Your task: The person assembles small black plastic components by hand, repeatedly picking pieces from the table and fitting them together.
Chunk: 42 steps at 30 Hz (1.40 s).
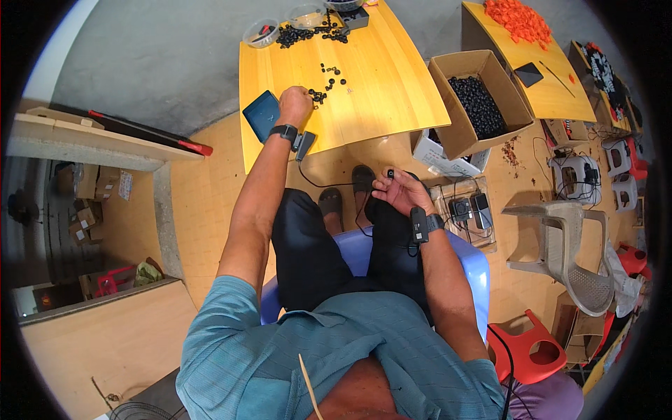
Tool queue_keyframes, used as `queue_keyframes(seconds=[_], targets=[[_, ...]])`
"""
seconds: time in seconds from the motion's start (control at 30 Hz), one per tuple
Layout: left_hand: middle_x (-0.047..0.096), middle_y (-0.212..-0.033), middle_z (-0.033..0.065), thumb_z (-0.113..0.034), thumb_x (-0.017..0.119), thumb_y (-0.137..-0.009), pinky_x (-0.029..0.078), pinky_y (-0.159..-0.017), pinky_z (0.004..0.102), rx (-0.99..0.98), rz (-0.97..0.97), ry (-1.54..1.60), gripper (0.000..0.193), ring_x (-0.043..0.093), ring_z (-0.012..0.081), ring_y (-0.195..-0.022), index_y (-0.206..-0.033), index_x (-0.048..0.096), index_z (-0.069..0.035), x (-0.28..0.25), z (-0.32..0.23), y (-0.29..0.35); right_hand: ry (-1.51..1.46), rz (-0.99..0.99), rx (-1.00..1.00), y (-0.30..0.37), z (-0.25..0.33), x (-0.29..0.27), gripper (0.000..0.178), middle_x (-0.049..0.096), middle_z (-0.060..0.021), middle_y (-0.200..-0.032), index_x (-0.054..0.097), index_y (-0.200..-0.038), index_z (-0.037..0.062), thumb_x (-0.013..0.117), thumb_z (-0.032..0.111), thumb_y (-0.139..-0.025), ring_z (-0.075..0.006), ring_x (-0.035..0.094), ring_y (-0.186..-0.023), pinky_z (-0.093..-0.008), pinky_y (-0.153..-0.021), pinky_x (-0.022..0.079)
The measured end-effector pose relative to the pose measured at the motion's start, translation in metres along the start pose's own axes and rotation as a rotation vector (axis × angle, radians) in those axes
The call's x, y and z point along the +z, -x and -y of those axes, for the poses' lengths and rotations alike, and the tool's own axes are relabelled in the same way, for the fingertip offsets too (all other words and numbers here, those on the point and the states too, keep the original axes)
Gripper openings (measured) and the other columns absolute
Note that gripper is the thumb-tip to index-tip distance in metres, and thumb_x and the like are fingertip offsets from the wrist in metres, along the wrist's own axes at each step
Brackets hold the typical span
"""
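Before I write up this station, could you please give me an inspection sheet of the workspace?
Surface: yellow table.
Job's things: small black parts in a far pile, with a looser scatter nearer.
Clutter: dark blue tray beside the left hand; clear bowl at the table's far end.
Hands: left at the table, grip unclear; right hand pinches one dark piece.
Cables: dark cable trails from the left wrist device.
Surroundings: cardboard box of black parts and grey chair, both to the right.
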State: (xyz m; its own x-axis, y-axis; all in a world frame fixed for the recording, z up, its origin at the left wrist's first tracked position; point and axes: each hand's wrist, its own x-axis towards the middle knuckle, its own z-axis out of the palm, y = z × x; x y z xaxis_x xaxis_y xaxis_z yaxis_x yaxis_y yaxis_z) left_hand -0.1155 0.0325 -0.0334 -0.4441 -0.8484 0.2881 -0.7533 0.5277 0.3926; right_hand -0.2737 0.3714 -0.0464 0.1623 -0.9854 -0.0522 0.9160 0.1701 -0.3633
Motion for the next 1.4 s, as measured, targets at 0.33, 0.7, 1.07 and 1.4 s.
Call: queue_keyframes(seconds=[0.33, 0.7, 1.07, 1.4], targets=[[0.062, -0.058, 0.0085, -0.013, 0.072, -0.077, 0.047, -0.052, 0.0297, -0.267, 0.247, 0.382, 0.011, 0.06, 0.0131, -0.053, -0.072, 0.071, -0.003, 0.003, 0.008, -0.01, -0.015, -0.013, 0.011, -0.001, 0.001, 0.003, 0.026, 0.055, -0.0027, -0.089, 0.059, -0.103, 0.0073, 0.066, 0.03, -0.092, -0.0214, 0.056, -0.099, -0.0406, -0.094, 0.049], [0.07, -0.081, 0.0196, -0.014, 0.068, -0.074, 0.055, -0.077, 0.0418, 0.073, 0.094, -0.059, 0.014, 0.069, 0.0362, -0.078, -0.082, 0.075, -0.004, 0.012, 0.013, 0.004, 0.022, -0.005, 0.023, -0.002, -0.001, 0.007, 0.023, 0.053, -0.0026, -0.089, 0.056, -0.094, 0.0085, 0.061, 0.031, -0.096, -0.0214, 0.057, -0.1, -0.04, -0.095, 0.049], [0.069, -0.074, 0.0044, -0.005, 0.071, -0.081, 0.051, -0.061, 0.0234, -0.217, 0.349, 0.92, 0.012, 0.063, 0.0098, -0.063, -0.09, 0.07, 0.003, -0.048, -0.1, 0.097, -0.011, 0.032, 0.002, -0.004, -0.002, -0.002, 0.019, 0.052, -0.0021, -0.089, 0.057, -0.095, 0.0089, 0.058, 0.028, -0.098, -0.0217, 0.057, -0.1, -0.0406, -0.096, 0.048], [0.065, -0.096, 0.0079, 0.001, 0.069, -0.08, 0.055, -0.074, 0.0286, 0.274, 0.216, 0.93, 0.011, 0.066, 0.0162, -0.088, -0.091, 0.067, 0.001, -0.051, -0.151, 0.186, -0.001, -0.051, -0.063, -0.002, -0.006, -0.005, 0.022, 0.066, -0.0063, -0.111, 0.063, -0.111, 0.0089, 0.058, 0.026, -0.098, -0.023, 0.06, -0.112, -0.0452, -0.098, 0.047]])
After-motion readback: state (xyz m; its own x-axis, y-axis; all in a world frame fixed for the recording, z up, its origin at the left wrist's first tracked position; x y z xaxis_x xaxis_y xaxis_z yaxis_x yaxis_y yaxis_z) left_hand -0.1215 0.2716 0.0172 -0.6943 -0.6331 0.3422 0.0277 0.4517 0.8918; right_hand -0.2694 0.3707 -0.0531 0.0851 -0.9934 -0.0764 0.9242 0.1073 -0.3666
